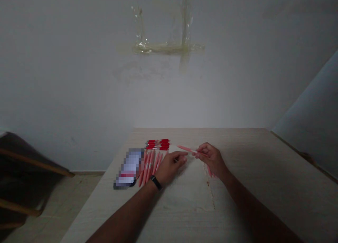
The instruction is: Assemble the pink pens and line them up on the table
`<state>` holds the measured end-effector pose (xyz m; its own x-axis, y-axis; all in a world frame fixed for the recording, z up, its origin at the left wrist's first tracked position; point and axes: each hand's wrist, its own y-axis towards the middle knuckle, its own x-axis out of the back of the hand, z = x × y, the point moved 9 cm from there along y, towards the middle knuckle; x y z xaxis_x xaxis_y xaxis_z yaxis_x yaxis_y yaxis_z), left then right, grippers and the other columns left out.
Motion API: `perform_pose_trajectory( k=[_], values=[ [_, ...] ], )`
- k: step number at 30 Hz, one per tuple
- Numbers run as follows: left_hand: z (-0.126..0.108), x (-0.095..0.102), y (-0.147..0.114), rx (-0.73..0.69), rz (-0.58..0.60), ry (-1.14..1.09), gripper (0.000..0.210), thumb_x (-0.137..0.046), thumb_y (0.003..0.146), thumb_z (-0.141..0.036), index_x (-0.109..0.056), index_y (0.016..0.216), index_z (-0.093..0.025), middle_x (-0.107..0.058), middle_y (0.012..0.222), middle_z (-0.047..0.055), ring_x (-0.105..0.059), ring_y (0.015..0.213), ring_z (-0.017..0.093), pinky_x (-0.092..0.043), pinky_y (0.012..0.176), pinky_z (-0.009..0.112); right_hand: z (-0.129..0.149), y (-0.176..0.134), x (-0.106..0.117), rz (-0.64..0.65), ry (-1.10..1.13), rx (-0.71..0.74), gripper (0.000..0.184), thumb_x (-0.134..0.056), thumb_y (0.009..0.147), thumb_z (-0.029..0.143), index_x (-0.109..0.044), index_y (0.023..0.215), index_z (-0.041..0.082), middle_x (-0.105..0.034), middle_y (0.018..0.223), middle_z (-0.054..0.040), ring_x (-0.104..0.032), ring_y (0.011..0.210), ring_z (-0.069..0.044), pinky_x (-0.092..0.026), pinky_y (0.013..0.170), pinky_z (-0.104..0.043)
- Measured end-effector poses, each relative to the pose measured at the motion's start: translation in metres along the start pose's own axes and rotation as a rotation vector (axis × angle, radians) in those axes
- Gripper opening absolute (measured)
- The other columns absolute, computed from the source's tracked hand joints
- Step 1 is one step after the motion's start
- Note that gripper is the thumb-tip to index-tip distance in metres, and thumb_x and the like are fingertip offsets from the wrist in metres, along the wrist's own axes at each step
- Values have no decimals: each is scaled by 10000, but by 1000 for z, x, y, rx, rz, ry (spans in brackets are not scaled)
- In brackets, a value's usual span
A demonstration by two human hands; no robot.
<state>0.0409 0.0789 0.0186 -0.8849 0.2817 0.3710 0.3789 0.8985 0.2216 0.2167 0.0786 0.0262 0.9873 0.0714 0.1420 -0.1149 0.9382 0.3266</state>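
Observation:
My right hand (212,159) pinches a pink pen (187,149) between thumb and fingers. The pen points to the left, slightly tilted, above the table. My left hand (171,166), with a dark band (156,182) on its wrist, is just left of the pen. Its index finger and thumb are stretched toward the pen with a gap between them, and nothing clearly shows in them. Beneath my right hand lies more pink pen material (210,171), partly hidden. Several pink pens (148,167) lie side by side left of my left hand, and several red pens (157,144) lie behind them.
A phone with a blurred screen (129,168) lies at the left of the wooden table (237,137). A pale sheet-like patch with a ragged right edge (190,190) is under my hands. The wall (224,77) stands behind, and dark wooden furniture (26,165) is at the left.

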Motion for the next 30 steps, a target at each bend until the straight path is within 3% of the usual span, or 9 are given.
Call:
perform_pose_trajectory(
  k=[5, 9, 13, 19, 26, 30],
  values=[
    [3, -4, 1, 63, -40, -303, 345, -656, 851, -457, -753, 959, -145, -707, 810, 70, -586, 662, 153, -443, 605, 251, -2, -3, -20, 112, -30, -3, 247, -724, 818, 405, -615, 854, 186, -650, 785, -11, -620, 711, -141, -477, 630, -238],
    [9, 2, 0, 98, -136, -416, 327, -695, 823, -446, -738, 883, -128, -688, 737, 53, -562, 623, 132, -429, 587, 233, 14, -4, -15, 147, -177, 96, 207, -666, 869, 379, -674, 955, 191, -695, 888, -44, -636, 823, -172, -493, 740, -278],
    [19, 8, 2, 134, -193, -522, 332, -687, 836, -445, -715, 912, -123, -693, 756, 57, -589, 666, 140, -437, 607, 236, 20, -3, -10, 201, -239, 117, 240, -591, 923, 371, -701, 1063, 210, -710, 967, -56, -641, 854, -181, -491, 736, -278],
    [25, 4, 5, 181, -131, -673, 328, -711, 819, -415, -703, 960, -118, -687, 743, 49, -609, 666, 141, -437, 618, 239, 12, -1, -12, 244, -244, 148, 280, -656, 883, 430, -735, 1036, 208, -710, 906, -49, -626, 803, -167, -473, 739, -279],
    [16, -9, 3, 190, 22, -803, 293, -722, 822, -375, -695, 915, -99, -690, 723, 62, -608, 628, 131, -413, 579, 227, 8, -4, -14, 284, -116, 225, 407, -782, 726, 554, -747, 900, 187, -688, 798, -37, -594, 739, -163, -442, 697, -273],
    [14, -4, 3, 184, -11, -783, 276, -716, 825, -364, -689, 920, -106, -679, 719, 45, -598, 627, 121, -416, 594, 226, 9, -5, -14, 308, -166, 197, 377, -793, 738, 504, -749, 942, 190, -689, 820, -37, -588, 746, -158, -444, 695, -265]
  ],
)
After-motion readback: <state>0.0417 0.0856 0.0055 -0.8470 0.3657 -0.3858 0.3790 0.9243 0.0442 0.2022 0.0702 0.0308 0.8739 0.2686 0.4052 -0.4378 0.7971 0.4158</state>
